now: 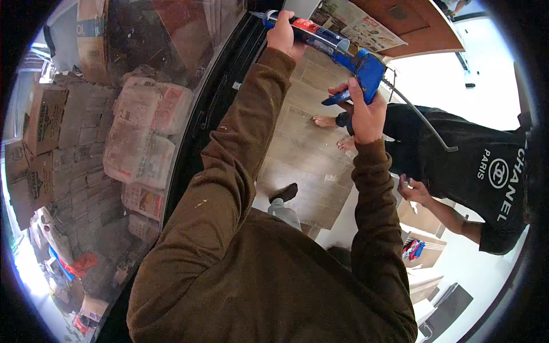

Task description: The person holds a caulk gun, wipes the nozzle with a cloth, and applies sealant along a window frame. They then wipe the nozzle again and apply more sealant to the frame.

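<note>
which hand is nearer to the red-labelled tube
Left: the left hand grips the tube near its front end; the right hand is farther back, at the blue handle.

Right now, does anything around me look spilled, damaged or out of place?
Pale smears stand out on your brown left sleeve, perhaps dried residue. A whitish mark shows on the wood-look floor, odd against its darker surface. The caulking gun shows no clear damage.

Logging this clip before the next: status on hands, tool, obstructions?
Left hand around front of caulking gun; right hand on its handle. Nozzle near black frame, contact unclear. Co-worker behind rod in view.
</note>
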`<state>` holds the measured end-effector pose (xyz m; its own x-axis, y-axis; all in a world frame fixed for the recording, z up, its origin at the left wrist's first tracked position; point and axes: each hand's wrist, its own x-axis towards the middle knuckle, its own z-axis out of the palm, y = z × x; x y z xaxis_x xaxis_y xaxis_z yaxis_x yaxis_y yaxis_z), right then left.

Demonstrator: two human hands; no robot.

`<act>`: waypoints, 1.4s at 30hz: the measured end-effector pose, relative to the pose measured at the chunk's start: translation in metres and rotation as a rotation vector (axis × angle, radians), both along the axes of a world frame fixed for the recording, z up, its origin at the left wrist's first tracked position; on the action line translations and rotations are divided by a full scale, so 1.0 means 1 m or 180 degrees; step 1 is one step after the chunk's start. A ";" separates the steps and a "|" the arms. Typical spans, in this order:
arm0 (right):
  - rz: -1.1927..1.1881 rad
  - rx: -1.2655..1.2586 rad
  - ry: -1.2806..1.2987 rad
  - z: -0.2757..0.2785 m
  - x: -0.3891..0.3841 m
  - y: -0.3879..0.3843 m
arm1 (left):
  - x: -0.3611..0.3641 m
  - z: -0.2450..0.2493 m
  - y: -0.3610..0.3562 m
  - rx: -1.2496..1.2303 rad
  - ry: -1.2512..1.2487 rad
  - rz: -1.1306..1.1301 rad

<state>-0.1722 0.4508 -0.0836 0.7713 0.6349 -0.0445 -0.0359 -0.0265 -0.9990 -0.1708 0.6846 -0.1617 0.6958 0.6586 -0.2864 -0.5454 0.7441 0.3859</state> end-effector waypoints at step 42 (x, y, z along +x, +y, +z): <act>0.0576 -0.0276 0.0037 0.026 -0.042 -0.041 | -0.089 0.033 -0.040 -0.0783 -0.0634 0.0201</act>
